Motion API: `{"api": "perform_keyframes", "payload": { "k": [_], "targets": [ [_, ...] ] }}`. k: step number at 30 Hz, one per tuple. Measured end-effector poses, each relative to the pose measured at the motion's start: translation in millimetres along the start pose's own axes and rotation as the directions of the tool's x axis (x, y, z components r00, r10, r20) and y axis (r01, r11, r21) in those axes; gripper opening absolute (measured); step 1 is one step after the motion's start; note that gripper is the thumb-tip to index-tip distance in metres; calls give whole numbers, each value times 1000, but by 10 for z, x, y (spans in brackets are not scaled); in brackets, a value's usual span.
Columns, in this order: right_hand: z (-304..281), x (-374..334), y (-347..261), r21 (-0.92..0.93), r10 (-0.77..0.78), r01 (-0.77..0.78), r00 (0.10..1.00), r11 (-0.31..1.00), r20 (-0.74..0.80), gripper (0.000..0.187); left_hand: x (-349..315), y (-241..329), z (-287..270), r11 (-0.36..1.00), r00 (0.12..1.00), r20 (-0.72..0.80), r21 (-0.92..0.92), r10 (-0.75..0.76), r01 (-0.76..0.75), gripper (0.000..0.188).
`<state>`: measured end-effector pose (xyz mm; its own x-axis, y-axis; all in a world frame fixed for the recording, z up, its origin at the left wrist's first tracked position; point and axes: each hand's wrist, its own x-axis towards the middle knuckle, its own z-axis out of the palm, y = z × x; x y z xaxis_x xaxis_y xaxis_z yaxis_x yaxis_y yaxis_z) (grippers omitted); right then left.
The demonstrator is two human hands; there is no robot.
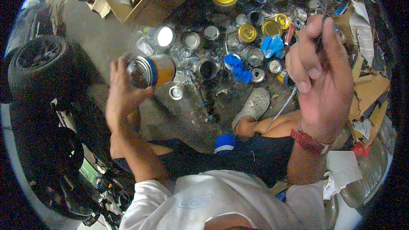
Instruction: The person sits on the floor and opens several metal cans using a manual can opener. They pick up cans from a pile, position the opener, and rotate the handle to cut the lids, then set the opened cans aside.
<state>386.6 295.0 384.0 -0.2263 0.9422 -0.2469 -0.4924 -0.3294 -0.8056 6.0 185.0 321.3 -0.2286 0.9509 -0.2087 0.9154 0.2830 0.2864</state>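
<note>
Can (164,70), orange and blue, tipped sideways above the floor (79,34), gripped there by the left hand (120,96), and over here the right hand (322,76), raised, fingers curled round a thin grey rod (281,112), tins (247,33) strewn in front.

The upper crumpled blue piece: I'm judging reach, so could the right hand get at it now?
Probably yes, by lowering: the upper crumpled blue piece lies uncovered just left of the right hand, though the thin grey rod it seems to hold may hinder grasping.
</note>
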Motion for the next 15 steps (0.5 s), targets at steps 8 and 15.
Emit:
{"api": "perform_keyframes", "payload": {
  "k": [8,15],
  "targets": [
    [19,17,126,63,-18,12,995,998,102,32,288,-912,1785,976,972,-87,-37,-217,214,105],
    [70,87,240,15,8,-9,997,1000,78,31,567,-780,2343,984,984,-52,-54,-170,167,106]
  ]
}}
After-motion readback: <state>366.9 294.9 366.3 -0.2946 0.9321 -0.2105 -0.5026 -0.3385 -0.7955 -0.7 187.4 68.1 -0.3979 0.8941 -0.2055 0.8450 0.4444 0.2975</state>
